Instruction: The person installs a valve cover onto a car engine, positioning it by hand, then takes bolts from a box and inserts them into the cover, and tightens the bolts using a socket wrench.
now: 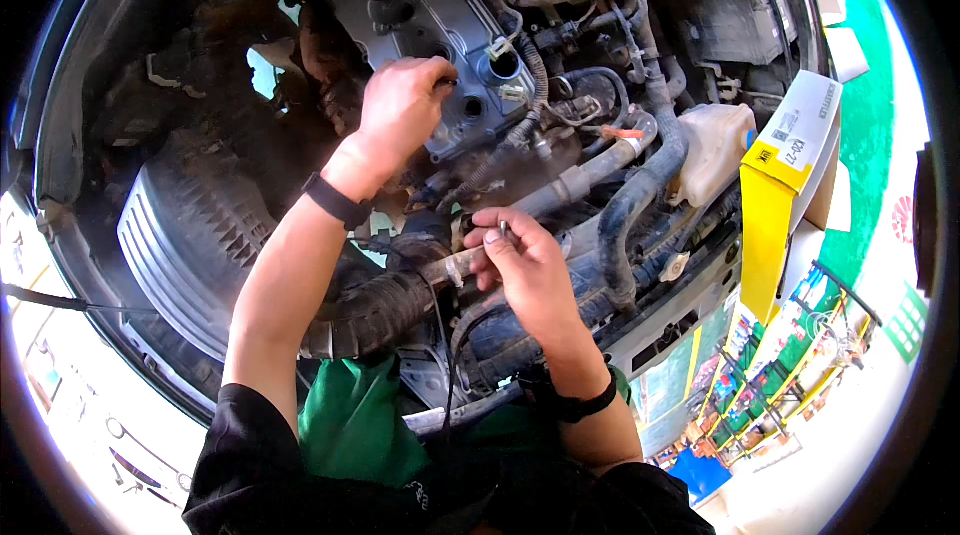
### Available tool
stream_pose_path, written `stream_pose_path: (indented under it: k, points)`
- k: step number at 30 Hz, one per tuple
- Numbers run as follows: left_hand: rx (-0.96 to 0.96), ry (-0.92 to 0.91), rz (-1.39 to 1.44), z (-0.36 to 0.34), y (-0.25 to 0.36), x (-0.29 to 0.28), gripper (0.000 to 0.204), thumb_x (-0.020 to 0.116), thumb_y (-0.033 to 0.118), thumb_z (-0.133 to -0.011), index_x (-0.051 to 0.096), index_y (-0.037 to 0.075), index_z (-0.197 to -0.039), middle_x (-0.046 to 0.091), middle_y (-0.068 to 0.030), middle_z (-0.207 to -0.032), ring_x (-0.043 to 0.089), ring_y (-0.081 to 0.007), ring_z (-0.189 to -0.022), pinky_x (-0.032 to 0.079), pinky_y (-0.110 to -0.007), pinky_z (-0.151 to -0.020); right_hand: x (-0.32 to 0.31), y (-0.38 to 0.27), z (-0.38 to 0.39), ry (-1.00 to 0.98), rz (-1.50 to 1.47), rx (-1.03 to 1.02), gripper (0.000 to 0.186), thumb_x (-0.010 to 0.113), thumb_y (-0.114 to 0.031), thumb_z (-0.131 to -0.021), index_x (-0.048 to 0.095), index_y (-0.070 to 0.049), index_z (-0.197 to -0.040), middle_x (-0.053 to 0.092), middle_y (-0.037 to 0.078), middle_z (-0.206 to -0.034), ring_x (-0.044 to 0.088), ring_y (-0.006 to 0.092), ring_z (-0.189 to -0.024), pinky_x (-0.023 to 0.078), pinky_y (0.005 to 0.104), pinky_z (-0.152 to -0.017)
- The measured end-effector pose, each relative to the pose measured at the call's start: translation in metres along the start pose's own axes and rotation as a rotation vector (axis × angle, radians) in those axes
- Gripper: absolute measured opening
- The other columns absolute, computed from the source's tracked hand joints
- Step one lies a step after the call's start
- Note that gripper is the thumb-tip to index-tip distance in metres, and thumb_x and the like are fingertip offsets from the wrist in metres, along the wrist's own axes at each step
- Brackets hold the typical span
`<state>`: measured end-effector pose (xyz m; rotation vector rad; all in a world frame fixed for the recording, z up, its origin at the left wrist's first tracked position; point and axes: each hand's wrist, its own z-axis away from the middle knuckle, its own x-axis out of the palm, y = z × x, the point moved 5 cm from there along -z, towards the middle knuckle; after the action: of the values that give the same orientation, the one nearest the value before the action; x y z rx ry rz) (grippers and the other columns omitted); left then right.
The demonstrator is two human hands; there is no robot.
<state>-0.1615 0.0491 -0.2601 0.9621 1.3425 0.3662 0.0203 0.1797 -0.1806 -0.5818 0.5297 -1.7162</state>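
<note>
My left hand (395,110) hangs over the grey valve cover (470,135) of an engine. Its fingers are curled together beside one of the round holes, and what they pinch, if anything, is mostly hidden. Lower and to the right, my right hand (535,270) is closed, thumb against fingers, on a small metal piece (503,228); only its end shows, so its kind cannot be made out. Just left of those fingertips lies a pipe (455,267) joined to a black ribbed intake hose (370,305).
A ribbed black air-filter housing (175,245) sits at left. Coolant hoses (645,175) and a whitish plastic reservoir (715,150) are at right, with a battery (740,15) behind. A yellow and white box (785,175) stands on the right edge. Green cloth (360,420) hangs in front.
</note>
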Motion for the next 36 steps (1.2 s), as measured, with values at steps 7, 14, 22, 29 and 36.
stream_pose_path:
  k: [7, 14, 22, 29, 36]
  points:
    - [-0.014, 0.016, -0.06, -0.001, -0.017, 0.016, 0.014, 0.072, 0.012, -0.081, 0.074, 0.01, -0.095, 0.072, -0.0131, -0.088, 0.067, -0.0335, -0.086, 0.05, -0.041, -0.083, -0.002, -0.014, 0.002, -0.126, -0.554, 0.05, 0.045, 0.043, 0.01, -0.089, 0.047, 0.006, -0.134, 0.06, 0.017, -0.12, 0.063, 0.0262, -0.106, 0.052, 0.038, -0.096]
    - [-0.023, 0.023, -0.15, 0.001, -0.016, 0.021, 0.016, 0.073, 0.014, -0.081, 0.074, 0.011, -0.096, 0.072, -0.0118, -0.091, 0.066, -0.033, -0.089, 0.049, -0.042, -0.084, 0.0, -0.017, 0.003, -0.131, -0.593, 0.029, 0.053, 0.043, 0.017, -0.082, 0.045, 0.006, -0.134, 0.058, 0.018, -0.123, 0.062, 0.0277, -0.113, 0.052, 0.0378, -0.1]
    - [0.042, -0.009, -0.164, -0.002, -0.022, 0.023, 0.017, 0.075, 0.016, -0.077, 0.073, 0.012, -0.094, 0.07, -0.0093, -0.088, 0.065, -0.0313, -0.091, 0.047, -0.043, -0.085, 0.0, -0.015, 0.002, -0.131, -0.572, 0.019, 0.052, 0.042, 0.017, -0.083, 0.045, 0.006, -0.134, 0.059, 0.018, -0.122, 0.063, 0.027, -0.111, 0.053, 0.0372, -0.098]
    - [0.058, 0.031, -0.301, -0.005, -0.013, 0.033, 0.012, 0.076, 0.018, -0.075, 0.069, 0.013, -0.083, 0.068, -0.0033, -0.083, 0.062, -0.026, -0.096, 0.044, -0.042, -0.086, 0.0, -0.011, 0.002, -0.132, -0.514, 0.048, 0.048, 0.043, 0.015, -0.083, 0.05, 0.003, -0.129, 0.061, 0.014, -0.114, 0.065, 0.0227, -0.101, 0.053, 0.0329, -0.09]
    - [0.075, 0.013, -0.33, -0.006, -0.017, 0.036, 0.014, 0.075, 0.02, -0.075, 0.07, 0.011, -0.084, 0.068, -0.0039, -0.087, 0.062, -0.0272, -0.096, 0.045, -0.043, -0.086, -0.001, -0.013, 0.004, -0.114, -0.494, 0.049, 0.047, 0.042, 0.014, -0.083, 0.051, 0.002, -0.127, 0.061, 0.012, -0.111, 0.064, 0.02, -0.096, 0.053, 0.032, -0.086]
